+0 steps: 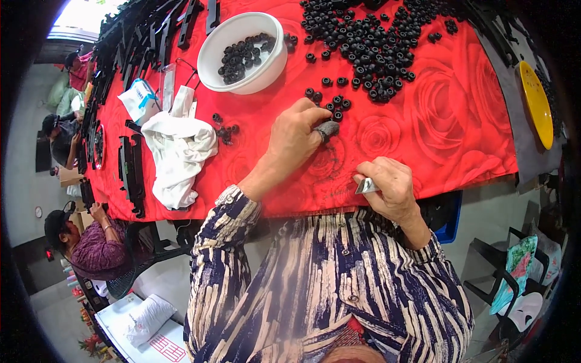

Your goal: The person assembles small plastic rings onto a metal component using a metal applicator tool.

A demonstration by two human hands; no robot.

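My left hand (295, 133) reaches over the red cloth with thumb and index finger drawn together at a small black round part (337, 116). A grey cover is wrapped round its thumb. Several more such parts (345, 103) lie right beside these fingertips. Nearer the table's front edge, my right hand (392, 187) is closed round a short metal blade (365, 186) whose flat tip points left. Its handle, if any, is hidden in the palm. A large pile of the black round parts (375, 54) spreads beyond both hands.
A white bowl (242, 85) with black round parts stands beyond my left hand. To the left lie a white cloth (175, 157), a packet (139, 100) and long black strips (130, 175). A yellow plate (535, 106) sits far right. Another person (100, 251) works at the left.
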